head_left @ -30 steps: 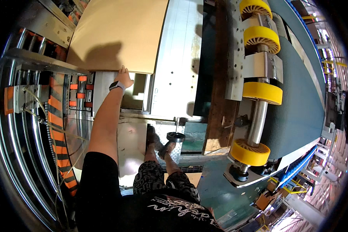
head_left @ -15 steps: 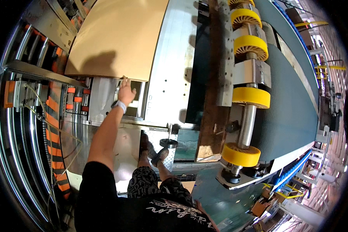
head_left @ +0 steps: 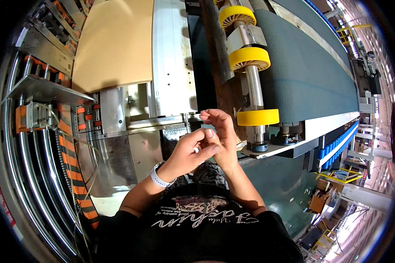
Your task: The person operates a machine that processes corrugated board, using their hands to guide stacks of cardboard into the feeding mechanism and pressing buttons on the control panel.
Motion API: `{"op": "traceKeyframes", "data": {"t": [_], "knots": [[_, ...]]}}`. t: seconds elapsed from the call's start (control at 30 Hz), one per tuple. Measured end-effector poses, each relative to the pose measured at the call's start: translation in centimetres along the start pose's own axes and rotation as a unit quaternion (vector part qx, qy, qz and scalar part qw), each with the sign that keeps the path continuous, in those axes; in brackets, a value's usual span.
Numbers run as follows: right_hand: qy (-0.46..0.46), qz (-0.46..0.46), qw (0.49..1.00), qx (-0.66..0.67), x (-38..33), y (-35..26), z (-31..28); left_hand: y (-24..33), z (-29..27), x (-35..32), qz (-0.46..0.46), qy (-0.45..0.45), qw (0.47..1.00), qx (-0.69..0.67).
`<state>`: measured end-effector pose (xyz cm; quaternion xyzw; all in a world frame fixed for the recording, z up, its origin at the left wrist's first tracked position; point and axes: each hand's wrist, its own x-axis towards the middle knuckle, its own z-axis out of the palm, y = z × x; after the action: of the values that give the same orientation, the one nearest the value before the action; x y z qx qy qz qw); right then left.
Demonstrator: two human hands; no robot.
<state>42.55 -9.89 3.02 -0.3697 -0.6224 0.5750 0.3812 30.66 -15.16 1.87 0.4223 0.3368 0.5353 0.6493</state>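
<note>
My two hands meet in front of my body, near the middle of the head view. My left hand, with a pale band on its wrist, has its fingers curled and its thumb laid against the base of my right hand. The right hand is turned up beside it, fingers loosely bent and apart, with nothing seen in its palm. Beyond them, at the upper left, a large brown cardboard sheet lies flat on the machine, and neither hand touches it.
A roller shaft with yellow wheels stands to my right, beside a ribbed dark green belt. On the left are polished guide rods, a black and orange striped strip and a loose cable. A metal plate juts out there.
My left hand has left the cardboard's near edge and drawn back toward my body. My right hand has come into view and the two now touch. The view has shifted right.
</note>
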Motion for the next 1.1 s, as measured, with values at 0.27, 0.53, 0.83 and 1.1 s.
{"op": "traceKeyframes", "data": {"t": [0.27,0.53,0.83,1.1], "knots": [[-0.053,0.003,0.986,0.156,-2.3,-3.6,1.4,3.4,1.5,-2.4,0.023,-0.053,0.998,0.024],[-0.111,0.020,0.969,0.220,-3.9,-5.3,0.8,4.5,3.7,-4.1,0.076,-0.070,0.992,0.070],[-0.150,-0.043,0.965,0.212,-5.9,-5.6,-1.5,4.3,8.1,-5.1,0.067,0.027,0.996,0.060],[-0.207,-0.094,0.943,0.243,-8.5,-6.3,-6.0,1.8,14.8,-5.4,0.107,0.096,0.980,0.139]]}}
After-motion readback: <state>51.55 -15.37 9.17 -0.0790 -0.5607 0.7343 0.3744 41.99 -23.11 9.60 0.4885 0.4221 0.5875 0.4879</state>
